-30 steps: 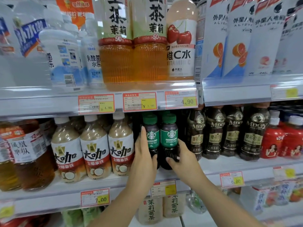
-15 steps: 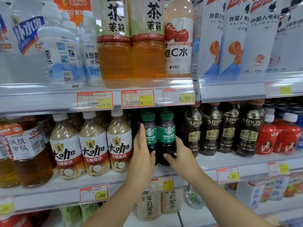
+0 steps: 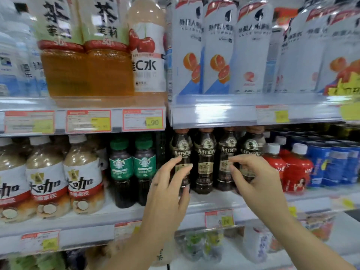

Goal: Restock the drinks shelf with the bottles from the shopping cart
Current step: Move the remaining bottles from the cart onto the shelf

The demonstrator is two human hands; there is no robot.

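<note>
Shop: price-tagged shelves of drinks

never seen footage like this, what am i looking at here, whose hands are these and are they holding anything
No machine here: a person restocks shop drinks bare-handed. Every picture comes from one wide camera worn on their head, looking forward and down. The left hand and right hand hover in front of a row of dark coffee bottles standing on the middle shelf, right of two green-capped bottles. The fingers are half curled close to the bottles, but blur hides whether they grip one.
</note>
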